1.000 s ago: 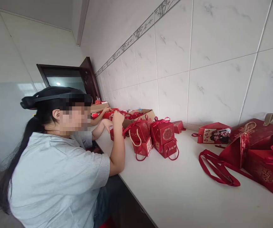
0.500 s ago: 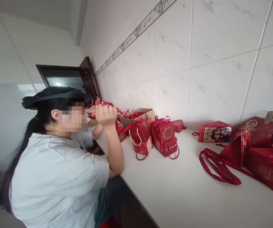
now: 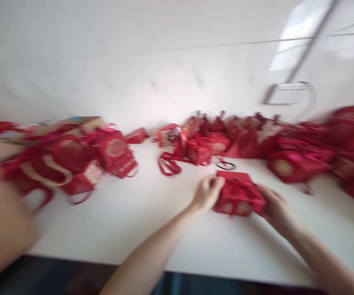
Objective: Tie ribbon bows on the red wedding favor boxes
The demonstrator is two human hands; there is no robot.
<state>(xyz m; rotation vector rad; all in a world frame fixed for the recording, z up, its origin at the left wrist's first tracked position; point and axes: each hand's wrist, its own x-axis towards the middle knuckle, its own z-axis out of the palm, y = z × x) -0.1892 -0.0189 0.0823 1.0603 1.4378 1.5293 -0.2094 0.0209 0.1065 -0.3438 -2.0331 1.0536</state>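
Box [image 3: 238,198], red and ribboned: gripped its left edge with fingers of the left hand [image 3: 206,194] and its right side with those of the right hand [image 3: 275,205]. Held it over the counter [image 3: 133,229], just in front of a black ring [image 3: 227,169]; could not tell, through blur, whether resting or lifted.

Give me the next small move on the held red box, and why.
Perhaps steady the red box with the left hand and straighten its ribbon with the right hand: the hands hold opposite sides, and ribbon looks bunched by the right.
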